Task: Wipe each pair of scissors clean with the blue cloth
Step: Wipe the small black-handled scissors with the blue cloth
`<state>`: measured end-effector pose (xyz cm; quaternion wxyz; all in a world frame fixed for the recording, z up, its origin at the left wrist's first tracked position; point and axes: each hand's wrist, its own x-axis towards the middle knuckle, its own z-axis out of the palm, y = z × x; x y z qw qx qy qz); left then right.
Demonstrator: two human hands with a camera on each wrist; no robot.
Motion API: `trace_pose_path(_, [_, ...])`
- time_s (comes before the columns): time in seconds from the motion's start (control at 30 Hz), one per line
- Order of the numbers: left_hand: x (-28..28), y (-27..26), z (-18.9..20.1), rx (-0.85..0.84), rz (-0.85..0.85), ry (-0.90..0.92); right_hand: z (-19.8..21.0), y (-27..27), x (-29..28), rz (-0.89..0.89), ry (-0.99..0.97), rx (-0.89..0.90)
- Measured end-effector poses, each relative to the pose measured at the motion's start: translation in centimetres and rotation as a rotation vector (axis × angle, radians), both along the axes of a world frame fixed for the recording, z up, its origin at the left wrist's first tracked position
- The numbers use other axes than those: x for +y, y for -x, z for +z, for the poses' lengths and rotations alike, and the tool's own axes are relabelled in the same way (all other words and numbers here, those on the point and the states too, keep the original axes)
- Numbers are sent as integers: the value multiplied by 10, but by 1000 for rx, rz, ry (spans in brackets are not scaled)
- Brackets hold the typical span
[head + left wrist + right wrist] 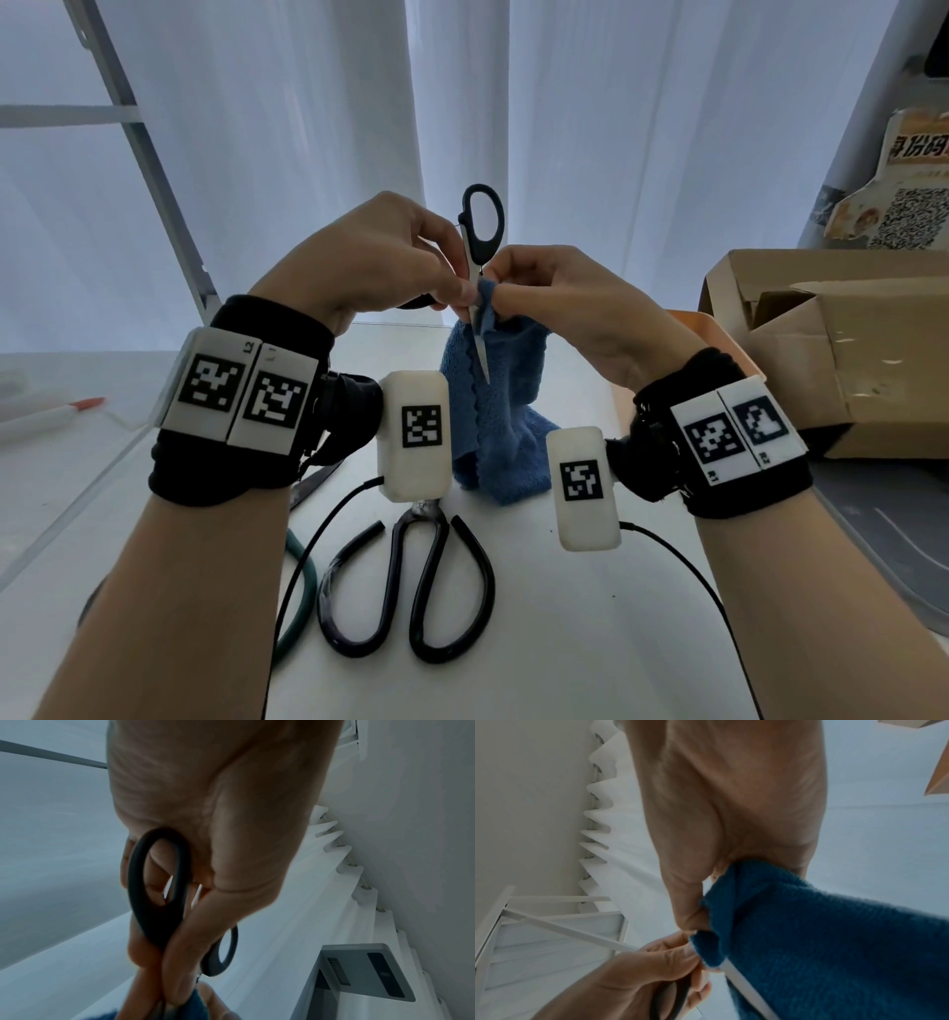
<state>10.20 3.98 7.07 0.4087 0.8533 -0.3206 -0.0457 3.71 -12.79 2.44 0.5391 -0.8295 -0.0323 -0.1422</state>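
head: left hand (380,257) grips scissors (480,246) above the desk (539,591), right hand (565,303) pinches blue cloth (500,411) round the blade; spare scissors (411,580) lie below the cloth | left wrist: fingers (180,953) clamp the handle (156,882); hold firm | right wrist: cloth (808,933) wraps the blade (741,983); best slide tipward, off the edge

- looks like a makeshift recording corner in a room, not a workshop or kitchen
- white pleated curtains (565,154) across the whole back
- white tabletop (565,616) with loose black cables (318,539)
- opened cardboard box (847,349) at the right
- torn poster with a qr code (909,205) on the wall
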Motion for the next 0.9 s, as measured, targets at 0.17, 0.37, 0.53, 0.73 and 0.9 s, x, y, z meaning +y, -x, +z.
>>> trace_pose_path(0.17, [1, 1, 1, 7, -6, -14, -1, -1, -2, 17, -10, 13])
trace_pose_path(0.37, [1, 2, 0, 6, -9, -29, 0, -1, -1, 6, -11, 10])
trace_pose_path(0.53, [1, 2, 2, 10, 2, -25, -3, -3, -1, -58, -52, 5])
trace_pose_path(0.73, [1, 2, 0, 25, -20, -37, -2, -3, 1, -70, -12, 4])
trace_pose_path(0.9, [3, 0, 1, 32, -18, -28, -1, -1, 1, -56, -31, 27])
